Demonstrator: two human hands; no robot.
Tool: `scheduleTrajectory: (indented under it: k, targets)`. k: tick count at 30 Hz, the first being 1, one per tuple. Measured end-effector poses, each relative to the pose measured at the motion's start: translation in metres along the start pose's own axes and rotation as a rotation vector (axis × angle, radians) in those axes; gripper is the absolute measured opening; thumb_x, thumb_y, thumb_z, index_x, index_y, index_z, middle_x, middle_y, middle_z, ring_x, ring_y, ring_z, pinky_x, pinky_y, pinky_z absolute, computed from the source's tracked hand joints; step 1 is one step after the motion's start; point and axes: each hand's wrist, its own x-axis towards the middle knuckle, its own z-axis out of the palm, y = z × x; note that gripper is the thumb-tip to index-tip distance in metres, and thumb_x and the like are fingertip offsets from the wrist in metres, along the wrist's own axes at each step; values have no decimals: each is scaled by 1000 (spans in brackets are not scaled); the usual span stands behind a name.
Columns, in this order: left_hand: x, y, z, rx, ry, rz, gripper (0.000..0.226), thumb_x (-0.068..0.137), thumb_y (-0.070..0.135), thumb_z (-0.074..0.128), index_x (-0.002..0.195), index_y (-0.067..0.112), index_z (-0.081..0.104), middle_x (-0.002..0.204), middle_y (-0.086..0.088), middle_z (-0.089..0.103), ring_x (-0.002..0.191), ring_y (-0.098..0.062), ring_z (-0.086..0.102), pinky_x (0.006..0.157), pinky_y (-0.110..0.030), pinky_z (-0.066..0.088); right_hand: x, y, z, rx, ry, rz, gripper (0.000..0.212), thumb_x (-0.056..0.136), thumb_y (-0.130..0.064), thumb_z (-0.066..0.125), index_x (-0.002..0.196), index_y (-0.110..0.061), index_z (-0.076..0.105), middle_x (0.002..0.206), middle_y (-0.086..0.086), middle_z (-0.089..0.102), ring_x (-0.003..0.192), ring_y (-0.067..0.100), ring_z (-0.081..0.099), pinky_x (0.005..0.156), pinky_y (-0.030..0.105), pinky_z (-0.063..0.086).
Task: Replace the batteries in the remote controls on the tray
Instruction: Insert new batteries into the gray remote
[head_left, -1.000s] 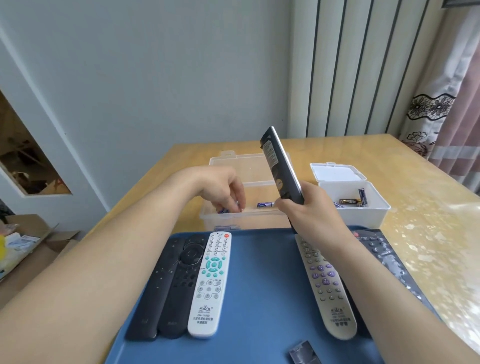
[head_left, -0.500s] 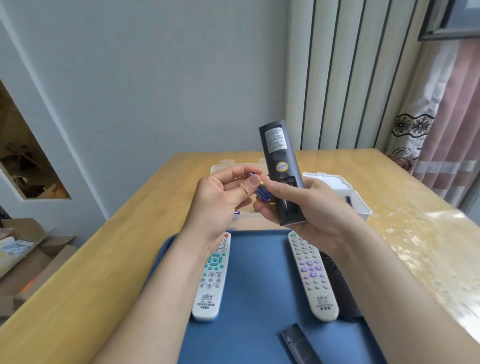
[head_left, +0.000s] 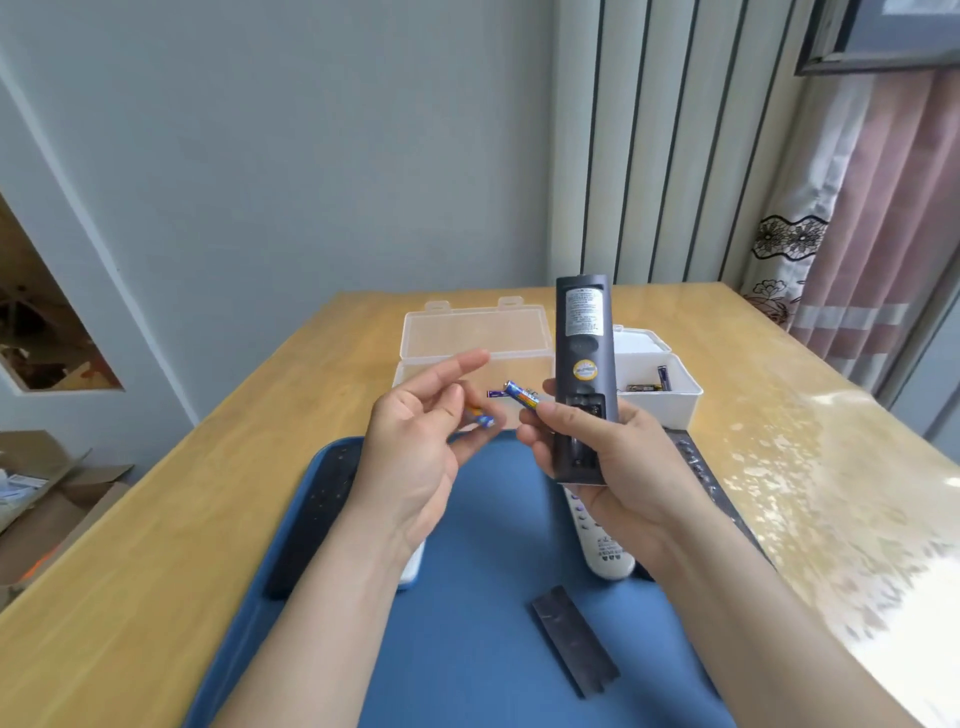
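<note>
Loading step: right hand (head_left: 613, 467) grips open-backed remote (head_left: 582, 332) & pinches a battery (head_left: 521, 396). Left hand (head_left: 410, 452) holds 2nd battery (head_left: 484, 420). Next: seat both, polarity matched.

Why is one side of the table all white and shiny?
Head view: bright light from the curtain side glares off the glossy table, washing out its right edge; the wide lens slants the wall panels; the label on the remote is too blurry to read.

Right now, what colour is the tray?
The tray is plain blue, seen best in the head view.
</note>
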Motion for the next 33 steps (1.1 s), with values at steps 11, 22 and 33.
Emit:
scheduleTrajectory:
  k: [11, 22, 33]
  targets:
    - [-15, 6, 3, 265, -113, -27, 22, 77, 23, 64, 91, 14, 78, 67, -4, 62, 41, -6, 24, 40, -16, 20, -6, 7, 0, -5, -72, -4, 20, 88, -27, 67, 94, -9, 70, 80, 11, 66, 63, 16, 59, 56, 22, 50]
    - [-33, -9, 30, 908, -205, 397, 27, 72, 4, 80, 98, 13, 76, 84, 5, 73, 55, 13, 49, 57, -1, 32, -2, 12, 2, 194, 200, 90, 56, 95, -58, 46, 106, -8, 70, 93, 14, 69, 89, 28, 67, 81, 39, 53]
    - [-33, -11, 29, 1073, -91, 546, 15, 74, 17, 69, 85, 15, 78, 61, 11, 57, 50, 8, 43, 55, -2, 25, -5, 7, 7, 175, 262, -10, 43, 98, -48, 47, 91, -10, 64, 81, 12, 61, 54, 18, 61, 50, 28, 52]
